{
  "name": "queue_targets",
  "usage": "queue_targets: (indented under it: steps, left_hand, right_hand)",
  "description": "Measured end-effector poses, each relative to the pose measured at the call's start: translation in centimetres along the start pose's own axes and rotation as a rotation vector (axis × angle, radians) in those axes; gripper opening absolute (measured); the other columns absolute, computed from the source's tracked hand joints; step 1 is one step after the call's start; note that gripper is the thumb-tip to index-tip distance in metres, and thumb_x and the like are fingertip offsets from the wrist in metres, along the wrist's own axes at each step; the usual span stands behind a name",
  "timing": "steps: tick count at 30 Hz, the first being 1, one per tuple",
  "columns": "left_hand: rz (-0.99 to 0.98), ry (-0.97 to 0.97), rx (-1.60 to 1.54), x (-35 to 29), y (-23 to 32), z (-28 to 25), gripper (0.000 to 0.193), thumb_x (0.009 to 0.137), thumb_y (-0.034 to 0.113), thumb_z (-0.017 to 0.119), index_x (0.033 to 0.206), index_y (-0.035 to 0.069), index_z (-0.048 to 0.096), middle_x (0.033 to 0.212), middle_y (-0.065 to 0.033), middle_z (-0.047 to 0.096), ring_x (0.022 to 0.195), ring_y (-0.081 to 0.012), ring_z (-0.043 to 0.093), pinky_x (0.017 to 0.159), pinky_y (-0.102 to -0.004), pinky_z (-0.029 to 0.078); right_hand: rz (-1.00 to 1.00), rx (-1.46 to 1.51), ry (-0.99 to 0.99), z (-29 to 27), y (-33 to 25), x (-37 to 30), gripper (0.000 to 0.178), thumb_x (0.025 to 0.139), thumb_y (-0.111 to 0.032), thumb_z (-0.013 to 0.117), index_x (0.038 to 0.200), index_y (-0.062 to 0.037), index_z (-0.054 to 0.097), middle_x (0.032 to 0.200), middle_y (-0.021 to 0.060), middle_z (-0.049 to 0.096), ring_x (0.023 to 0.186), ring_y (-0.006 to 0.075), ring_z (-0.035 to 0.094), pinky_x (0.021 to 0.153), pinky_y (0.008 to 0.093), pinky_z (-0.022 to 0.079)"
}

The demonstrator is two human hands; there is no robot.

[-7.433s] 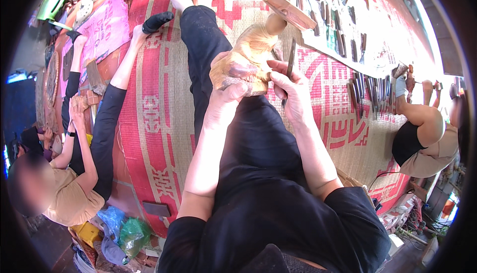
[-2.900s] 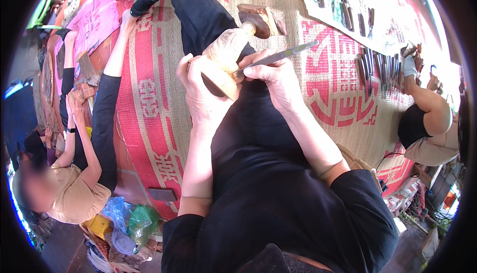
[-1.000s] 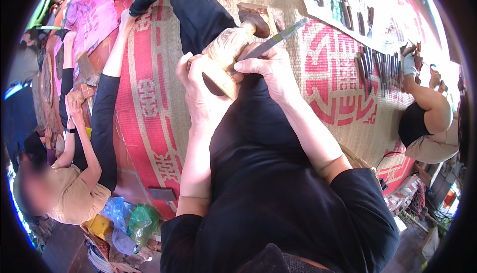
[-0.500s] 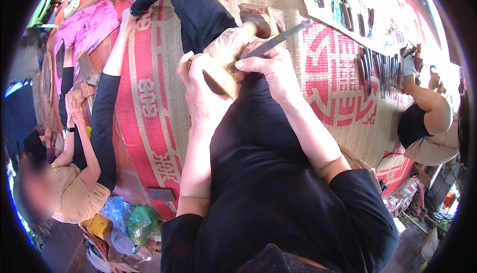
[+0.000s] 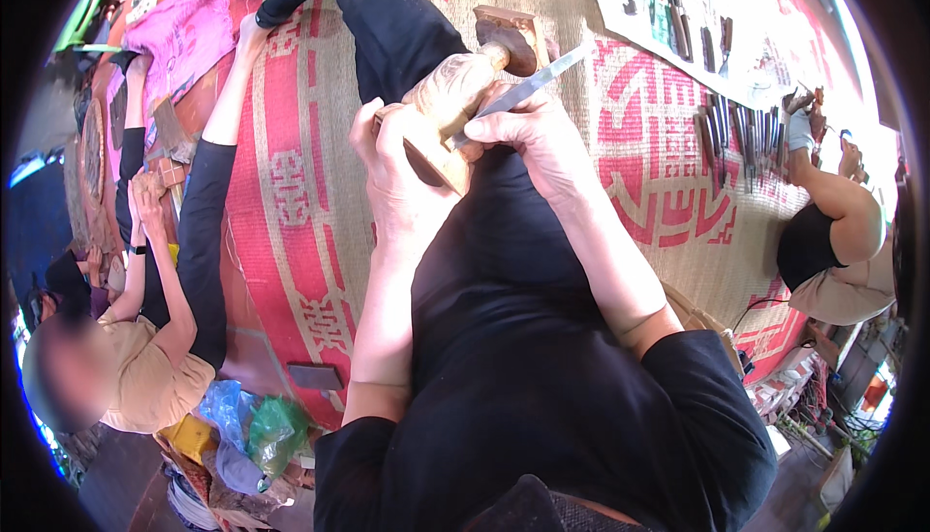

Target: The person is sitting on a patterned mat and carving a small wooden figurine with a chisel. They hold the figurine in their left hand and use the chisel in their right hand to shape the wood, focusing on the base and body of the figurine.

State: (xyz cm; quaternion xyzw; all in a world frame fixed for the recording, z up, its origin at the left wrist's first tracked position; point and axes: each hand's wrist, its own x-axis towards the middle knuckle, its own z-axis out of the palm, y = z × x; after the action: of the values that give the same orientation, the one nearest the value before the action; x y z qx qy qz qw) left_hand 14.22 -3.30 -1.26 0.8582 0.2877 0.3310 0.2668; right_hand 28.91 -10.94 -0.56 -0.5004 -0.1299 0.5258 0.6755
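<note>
My left hand (image 5: 409, 178) is wrapped round the squared base of a pale carved wooden figure (image 5: 449, 88), which lies tilted over my lap. My right hand (image 5: 544, 142) grips a long, flat metal carving tool (image 5: 548, 77), with the thumb pressed along it. One end of the tool sticks out up and to the right. Its lower end meets the wood near the base, where my fingers partly hide the contact. Beyond the figure's far end is a dark brown wooden piece (image 5: 520, 46) with a lighter block-like part.
I sit on a red and straw-coloured woven mat (image 5: 668, 164). Several slim tools (image 5: 741, 135) lie at the right, and more rest on a white sheet (image 5: 620, 9). Another person (image 5: 145, 367) sits at the left; a bent leg (image 5: 838, 212) shows at right. Plastic bags (image 5: 276, 435) lie lower left.
The wooden figure and both hands have shifted slightly right. The metal tool's outer end has moved a little down and left. Both grips are kept.
</note>
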Motion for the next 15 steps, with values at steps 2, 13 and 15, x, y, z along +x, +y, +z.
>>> queue_targets:
  steps: [2, 13, 15]
  left_hand:
    - [0.0, -0.006, 0.009, 0.0, -0.1, 0.0, 0.097, 0.05, 0.003, 0.086, 0.13, 0.009, 0.032, 0.128, -0.0196, 0.035, 0.12, -0.0388, 0.04, 0.099, -0.0485, 0.039]
    - [-0.024, 0.0, -0.008, 0.1, 0.2, 0.1, 0.095, 0.05, 0.003, 0.086, 0.129, 0.01, 0.034, 0.128, -0.0191, 0.035, 0.12, -0.0386, 0.041, 0.099, -0.0482, 0.04]
    - [-0.04, -0.006, -0.012, 0.0, 0.0, 0.1, 0.095, 0.05, 0.003, 0.086, 0.129, 0.01, 0.034, 0.128, -0.019, 0.035, 0.12, -0.0387, 0.041, 0.099, -0.0481, 0.04]
  right_hand:
    - [-0.008, -0.049, -0.022, 0.0, 0.1, -0.1, 0.012, 0.07, -0.006, 0.075, 0.079, -0.0036, 0.067, 0.077, 0.004, 0.065, 0.073, 0.0124, 0.061, 0.075, 0.0256, 0.046]
    - [-0.061, -0.092, 0.014, 0.1, -0.2, -0.2, 0.012, 0.069, -0.007, 0.076, 0.073, -0.0035, 0.065, 0.071, 0.0023, 0.063, 0.066, 0.0116, 0.057, 0.066, 0.025, 0.044]
    - [-0.006, -0.101, 0.02, 0.4, -0.3, -0.1, 0.013, 0.069, -0.006, 0.077, 0.069, -0.0045, 0.064, 0.068, 0.0007, 0.059, 0.065, 0.0111, 0.054, 0.066, 0.0252, 0.041]
